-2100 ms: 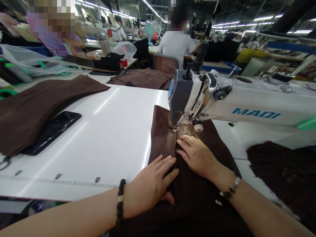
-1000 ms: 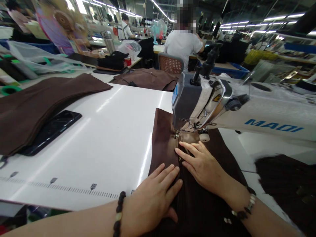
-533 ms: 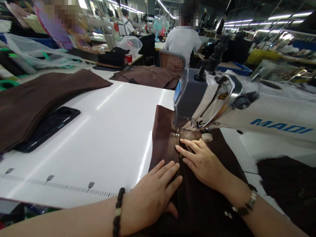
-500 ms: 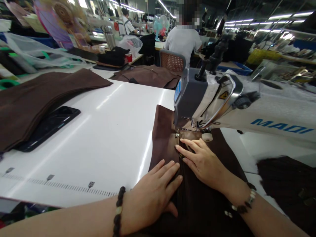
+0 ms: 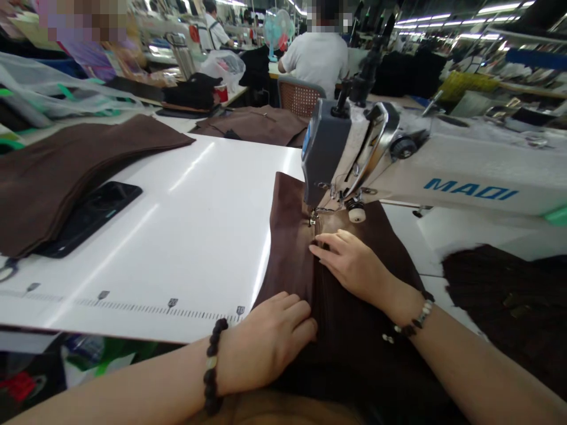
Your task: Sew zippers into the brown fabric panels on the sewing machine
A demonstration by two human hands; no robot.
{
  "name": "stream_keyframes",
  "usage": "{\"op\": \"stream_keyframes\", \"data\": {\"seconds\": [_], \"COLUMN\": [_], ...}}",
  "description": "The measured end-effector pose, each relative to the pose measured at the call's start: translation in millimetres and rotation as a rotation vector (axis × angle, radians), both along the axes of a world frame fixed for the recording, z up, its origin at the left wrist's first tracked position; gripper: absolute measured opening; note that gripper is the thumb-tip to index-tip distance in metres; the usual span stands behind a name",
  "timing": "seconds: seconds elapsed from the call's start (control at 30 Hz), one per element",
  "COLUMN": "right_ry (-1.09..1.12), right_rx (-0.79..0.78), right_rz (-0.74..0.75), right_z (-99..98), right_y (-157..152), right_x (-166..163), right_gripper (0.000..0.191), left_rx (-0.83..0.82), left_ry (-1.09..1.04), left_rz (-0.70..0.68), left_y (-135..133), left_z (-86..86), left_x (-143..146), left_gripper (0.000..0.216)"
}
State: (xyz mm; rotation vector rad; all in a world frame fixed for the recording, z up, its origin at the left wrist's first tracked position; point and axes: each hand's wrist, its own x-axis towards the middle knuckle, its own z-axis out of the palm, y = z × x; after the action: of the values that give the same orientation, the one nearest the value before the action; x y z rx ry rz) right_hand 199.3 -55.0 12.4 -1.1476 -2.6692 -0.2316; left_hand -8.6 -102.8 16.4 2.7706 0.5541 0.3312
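Observation:
Dark brown fabric (image 5: 287,236) lies under the sewing machine (image 5: 328,153), with a seam running lengthwise toward the presser foot (image 5: 312,218). My left hand (image 5: 270,339) rests on the fabric's near left part, fingers curled and gripping a fold of it. Just in front of the presser foot, my right hand (image 5: 349,260) has its fingertips bent together at the seam. A small dark piece shows between those fingers; its kind is too hidden to tell.
Stacked brown panels (image 5: 88,153) cover part of a black phone (image 5: 95,218) at left. A ruler scale (image 5: 133,302) runs along the white table's front edge. Dark gathered cloth (image 5: 509,295) lies at right. A person in a white shirt (image 5: 316,59) sits ahead.
My left hand has curled its outstretched fingers and slid a little toward me. My right hand's spread fingers have drawn together at the seam. The camera view has shifted slightly.

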Motion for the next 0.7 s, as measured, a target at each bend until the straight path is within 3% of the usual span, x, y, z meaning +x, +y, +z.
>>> {"op": "stream_keyframes", "data": {"seconds": [0.13,0.23,0.47,0.7], "right_ry": [-0.003,0.020,0.047,0.000], "right_rx": [0.123,0.211,0.326,0.260], "right_rz": [0.278,0.354,0.397,0.345], "right_z": [2.6,3.0,-4.4,-3.7], "right_y": [-5.2,-9.2,-18.6,-27.4], "right_x": [-5.3,-8.5,-13.7,-10.3], "right_gripper": [0.027,0.025,0.019,0.024], "left_rx": [-0.002,0.024,0.060,0.001], "left_ry": [-0.066,-0.089,-0.070,-0.035], "left_rz": [0.035,0.045,0.024,0.048], "left_y": [-3.0,-3.6,-3.5,-14.6], "left_z": [-0.1,-0.3,-0.4,1.0], "left_x": [-0.8,-1.3,1.0,-3.8], "left_gripper": [0.024,0.032,0.034,0.025]}}
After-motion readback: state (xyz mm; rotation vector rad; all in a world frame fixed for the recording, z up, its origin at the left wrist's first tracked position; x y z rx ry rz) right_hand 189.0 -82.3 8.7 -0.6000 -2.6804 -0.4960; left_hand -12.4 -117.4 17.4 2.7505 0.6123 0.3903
